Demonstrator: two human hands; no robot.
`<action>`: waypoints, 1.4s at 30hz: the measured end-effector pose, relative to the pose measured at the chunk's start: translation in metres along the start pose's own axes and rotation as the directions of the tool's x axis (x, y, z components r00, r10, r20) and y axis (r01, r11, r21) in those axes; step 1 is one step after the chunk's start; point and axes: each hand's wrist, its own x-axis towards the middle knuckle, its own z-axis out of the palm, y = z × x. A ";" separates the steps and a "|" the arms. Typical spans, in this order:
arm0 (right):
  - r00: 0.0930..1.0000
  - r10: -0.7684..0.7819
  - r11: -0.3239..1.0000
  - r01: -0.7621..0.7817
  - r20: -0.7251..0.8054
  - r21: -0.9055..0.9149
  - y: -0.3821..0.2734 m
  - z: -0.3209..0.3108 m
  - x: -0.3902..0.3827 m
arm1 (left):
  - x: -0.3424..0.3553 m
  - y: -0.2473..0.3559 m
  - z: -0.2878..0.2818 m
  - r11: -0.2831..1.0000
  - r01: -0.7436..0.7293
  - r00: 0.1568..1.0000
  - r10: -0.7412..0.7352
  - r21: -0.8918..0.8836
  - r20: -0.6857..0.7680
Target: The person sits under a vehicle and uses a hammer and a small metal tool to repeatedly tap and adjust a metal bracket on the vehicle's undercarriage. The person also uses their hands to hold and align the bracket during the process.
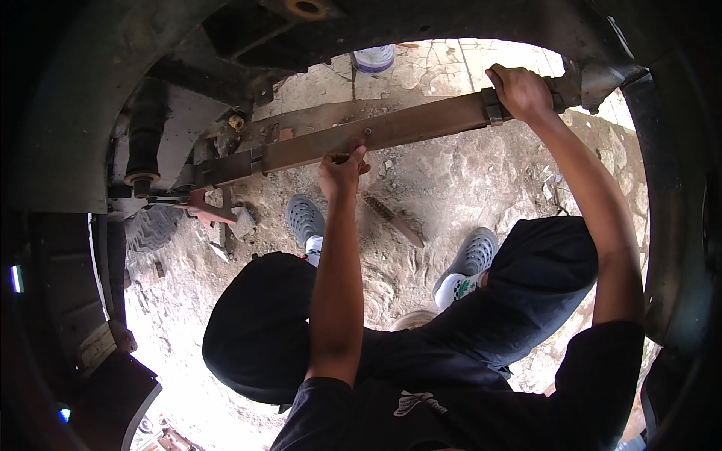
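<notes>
A long rusty brown leaf spring (pixel 421 124) runs slantwise across the upper part of the head view, banded by metal clips near both ends. At its far right end, my right hand (pixel 520 92) is closed over the top edge, beside a clip. Near the middle, a small bolt head (pixel 368 131) shows on the spring's face. Just below that bolt is my left hand (pixel 344 174), its thumb and fingers drawn together in a pinch at the lower edge. Whatever lies between those fingers, if anything, is too small to make out.
A wire brush (pixel 393 218) with a wooden handle lies on the dirt between my feet. At left are a red metal stand (pixel 207 209), a stone (pixel 243 222) and a dark shock absorber (pixel 145 143). Dark vehicle bodywork surrounds me; a white bucket (pixel 374 59) stands beyond the spring.
</notes>
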 end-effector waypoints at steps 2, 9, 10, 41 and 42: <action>1.000 0.013 1.000 -0.013 -0.010 -0.005 0.004 0.001 -0.004 | -0.023 0.028 0.007 0.976 0.201 0.974 -0.191 -0.080 0.120; 1.000 -0.004 1.000 0.004 -0.007 -0.019 -0.001 -0.004 0.000 | -0.022 0.023 -0.004 0.862 0.364 0.912 -0.253 -0.352 0.323; 1.000 0.008 1.000 -0.007 0.010 -0.004 -0.001 -0.006 -0.001 | -0.025 0.026 -0.004 0.845 0.359 0.914 -0.233 -0.396 0.332; 0.991 -0.110 0.984 0.096 -0.082 -0.149 0.008 0.009 -0.006 | 0.001 0.004 0.017 0.958 0.210 0.959 -0.241 -0.196 -0.151; 0.990 -0.108 0.985 0.095 -0.089 -0.142 0.008 0.008 -0.005 | -0.002 0.012 0.007 0.937 0.198 0.956 -0.250 -0.289 -0.154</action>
